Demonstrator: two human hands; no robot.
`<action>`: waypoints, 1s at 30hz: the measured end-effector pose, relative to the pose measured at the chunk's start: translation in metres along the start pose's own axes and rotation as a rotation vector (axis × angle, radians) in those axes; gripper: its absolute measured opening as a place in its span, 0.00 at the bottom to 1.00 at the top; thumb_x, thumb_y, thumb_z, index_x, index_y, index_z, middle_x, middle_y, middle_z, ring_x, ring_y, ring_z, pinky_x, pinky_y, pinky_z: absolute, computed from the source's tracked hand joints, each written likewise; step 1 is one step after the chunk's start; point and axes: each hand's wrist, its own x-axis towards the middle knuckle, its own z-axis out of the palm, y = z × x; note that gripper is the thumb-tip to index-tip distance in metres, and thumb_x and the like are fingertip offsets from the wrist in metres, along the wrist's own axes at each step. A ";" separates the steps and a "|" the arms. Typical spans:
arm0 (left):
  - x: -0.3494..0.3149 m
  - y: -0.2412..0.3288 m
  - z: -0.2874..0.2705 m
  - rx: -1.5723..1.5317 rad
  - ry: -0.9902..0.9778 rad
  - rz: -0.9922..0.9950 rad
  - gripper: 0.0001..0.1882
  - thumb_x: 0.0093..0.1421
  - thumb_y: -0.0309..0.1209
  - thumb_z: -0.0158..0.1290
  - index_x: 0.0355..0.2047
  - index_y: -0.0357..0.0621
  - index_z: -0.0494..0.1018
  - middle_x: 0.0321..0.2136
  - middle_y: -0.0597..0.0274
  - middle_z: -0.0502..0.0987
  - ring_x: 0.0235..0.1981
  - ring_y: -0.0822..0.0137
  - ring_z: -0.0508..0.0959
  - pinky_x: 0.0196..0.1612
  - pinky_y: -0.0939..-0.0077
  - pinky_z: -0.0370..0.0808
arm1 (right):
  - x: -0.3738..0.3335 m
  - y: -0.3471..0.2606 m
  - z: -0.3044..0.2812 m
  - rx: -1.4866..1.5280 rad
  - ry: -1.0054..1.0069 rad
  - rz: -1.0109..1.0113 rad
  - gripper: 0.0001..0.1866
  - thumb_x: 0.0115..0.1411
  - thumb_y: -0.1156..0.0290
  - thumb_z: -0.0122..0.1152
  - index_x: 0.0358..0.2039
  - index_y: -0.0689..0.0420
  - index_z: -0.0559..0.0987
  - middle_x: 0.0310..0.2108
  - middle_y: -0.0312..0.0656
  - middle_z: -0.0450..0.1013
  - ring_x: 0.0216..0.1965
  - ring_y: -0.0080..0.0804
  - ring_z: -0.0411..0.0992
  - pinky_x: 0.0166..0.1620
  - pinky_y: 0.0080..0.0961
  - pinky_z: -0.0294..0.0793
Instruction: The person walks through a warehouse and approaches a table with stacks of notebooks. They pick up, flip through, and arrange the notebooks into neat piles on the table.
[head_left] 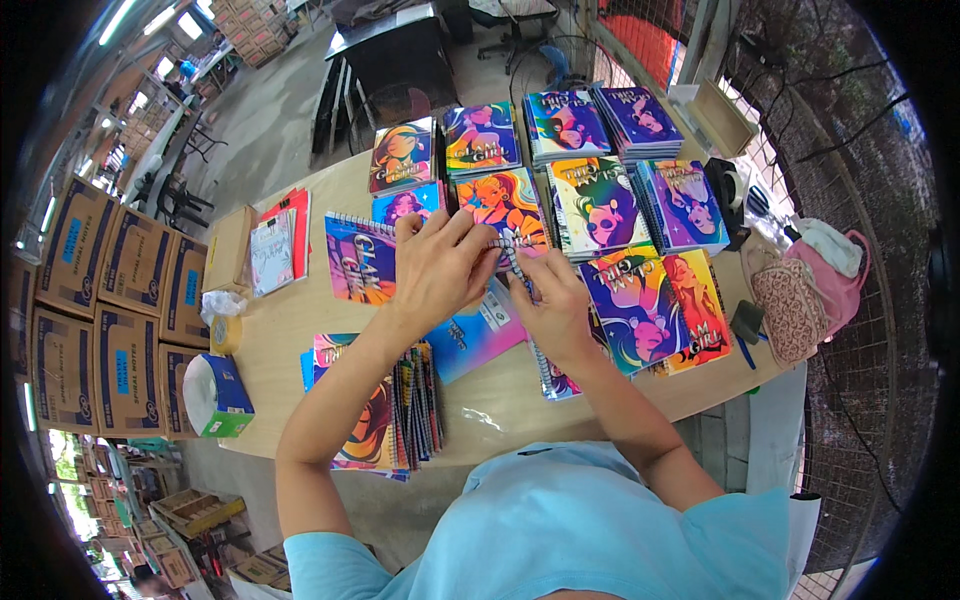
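A light blue top [560, 520] is worn, its cloth marked by a small dark patch [535, 451] near the far edge, with the upper arms [312, 500] partly covered by a short left sleeve [335, 565] and a matching right sleeve [735, 530], while the left hand [440, 262] and right hand [552, 298] are uncovered.

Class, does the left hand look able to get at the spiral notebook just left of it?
Probably yes: the spiral notebook lies largely uncovered beside the left hand, though that hand would likely first leave the spiral binding it seems to pinch.
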 end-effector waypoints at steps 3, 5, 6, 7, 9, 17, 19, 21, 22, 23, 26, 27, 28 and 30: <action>-0.003 -0.004 0.000 -0.057 -0.059 -0.041 0.08 0.48 0.34 0.58 0.30 0.55 0.74 0.24 0.70 0.69 0.29 0.67 0.69 0.37 0.66 0.58 | 0.006 0.005 -0.004 0.088 -0.061 0.026 0.13 0.48 0.78 0.61 0.37 0.64 0.77 0.25 0.42 0.68 0.22 0.32 0.70 0.26 0.27 0.69; -0.006 -0.012 -0.005 -0.108 -0.140 -0.015 0.08 0.49 0.34 0.58 0.31 0.55 0.75 0.25 0.70 0.69 0.30 0.68 0.69 0.38 0.66 0.57 | 0.018 0.017 -0.017 0.197 -0.298 0.154 0.13 0.49 0.78 0.61 0.37 0.64 0.78 0.24 0.40 0.68 0.22 0.27 0.69 0.27 0.23 0.68; -0.007 -0.016 -0.007 -0.134 -0.182 -0.002 0.08 0.49 0.34 0.58 0.31 0.56 0.75 0.25 0.71 0.69 0.31 0.68 0.69 0.38 0.66 0.57 | 0.024 0.023 -0.022 0.251 -0.417 0.219 0.13 0.49 0.78 0.61 0.38 0.64 0.78 0.24 0.39 0.68 0.22 0.24 0.68 0.27 0.21 0.67; -0.005 -0.019 -0.008 -0.157 -0.204 0.017 0.08 0.49 0.35 0.57 0.32 0.56 0.76 0.25 0.71 0.69 0.31 0.68 0.69 0.38 0.66 0.56 | 0.028 0.031 -0.026 0.354 -0.468 0.252 0.13 0.49 0.78 0.60 0.38 0.64 0.78 0.24 0.38 0.68 0.23 0.22 0.67 0.28 0.20 0.66; -0.005 -0.025 -0.008 -0.199 -0.250 0.047 0.08 0.50 0.35 0.57 0.33 0.57 0.76 0.25 0.71 0.69 0.32 0.68 0.69 0.39 0.66 0.56 | 0.033 0.042 -0.026 0.565 -0.575 0.314 0.13 0.50 0.78 0.60 0.38 0.63 0.78 0.24 0.35 0.67 0.24 0.19 0.65 0.29 0.17 0.65; -0.001 -0.030 -0.011 -0.220 -0.271 0.142 0.08 0.50 0.33 0.56 0.32 0.59 0.76 0.25 0.71 0.68 0.31 0.68 0.68 0.39 0.65 0.55 | 0.039 0.046 -0.030 0.489 -0.662 0.174 0.12 0.50 0.75 0.60 0.37 0.61 0.79 0.24 0.35 0.67 0.25 0.20 0.65 0.28 0.19 0.66; -0.001 -0.028 -0.011 -0.184 -0.272 0.143 0.08 0.49 0.33 0.57 0.32 0.58 0.75 0.26 0.71 0.68 0.31 0.68 0.68 0.39 0.65 0.56 | 0.038 0.028 -0.033 0.321 -0.595 0.150 0.11 0.50 0.75 0.60 0.36 0.61 0.78 0.23 0.37 0.67 0.24 0.21 0.65 0.28 0.20 0.66; 0.000 -0.024 -0.008 -0.159 -0.287 0.106 0.08 0.49 0.34 0.57 0.31 0.55 0.75 0.26 0.71 0.69 0.32 0.67 0.69 0.39 0.63 0.56 | 0.036 0.018 -0.036 0.101 -0.517 0.033 0.14 0.47 0.78 0.59 0.37 0.58 0.77 0.27 0.40 0.69 0.27 0.30 0.70 0.29 0.25 0.70; 0.000 -0.019 -0.004 -0.162 -0.288 0.087 0.08 0.49 0.35 0.57 0.32 0.54 0.76 0.27 0.70 0.70 0.32 0.66 0.69 0.39 0.63 0.56 | 0.035 0.015 -0.037 -0.001 -0.455 -0.037 0.16 0.47 0.79 0.58 0.39 0.57 0.77 0.28 0.41 0.70 0.28 0.32 0.71 0.31 0.25 0.70; 0.002 -0.015 0.000 -0.165 -0.290 0.068 0.09 0.49 0.36 0.57 0.32 0.54 0.76 0.27 0.70 0.70 0.32 0.66 0.69 0.39 0.63 0.56 | 0.034 0.014 -0.039 -0.104 -0.392 -0.105 0.18 0.46 0.81 0.58 0.40 0.56 0.77 0.29 0.42 0.70 0.29 0.34 0.72 0.32 0.25 0.71; 0.010 0.003 0.012 -0.246 -0.322 0.000 0.09 0.50 0.35 0.57 0.32 0.51 0.76 0.28 0.68 0.72 0.34 0.65 0.70 0.39 0.63 0.57 | 0.030 0.030 -0.052 -0.075 -0.378 -0.152 0.19 0.45 0.82 0.56 0.40 0.55 0.77 0.31 0.43 0.71 0.31 0.40 0.72 0.35 0.29 0.72; 0.013 0.008 0.015 -0.279 -0.335 -0.028 0.09 0.50 0.35 0.57 0.32 0.51 0.76 0.28 0.68 0.72 0.34 0.65 0.70 0.39 0.63 0.57 | 0.031 0.032 -0.060 -0.067 -0.412 -0.141 0.18 0.46 0.82 0.56 0.40 0.55 0.77 0.32 0.43 0.71 0.31 0.39 0.72 0.35 0.29 0.72; 0.017 0.012 0.018 -0.353 -0.360 -0.061 0.07 0.52 0.35 0.55 0.31 0.50 0.76 0.29 0.66 0.75 0.34 0.63 0.72 0.38 0.60 0.57 | 0.033 0.033 -0.070 -0.059 -0.445 -0.129 0.17 0.47 0.81 0.56 0.39 0.55 0.77 0.32 0.42 0.71 0.31 0.39 0.73 0.35 0.29 0.73; 0.028 0.020 0.024 -0.471 -0.466 -0.061 0.08 0.52 0.36 0.55 0.31 0.50 0.76 0.29 0.65 0.75 0.35 0.62 0.73 0.39 0.59 0.57 | 0.035 0.040 -0.084 0.016 -0.443 -0.144 0.13 0.48 0.79 0.58 0.37 0.56 0.77 0.33 0.41 0.71 0.32 0.38 0.73 0.34 0.29 0.73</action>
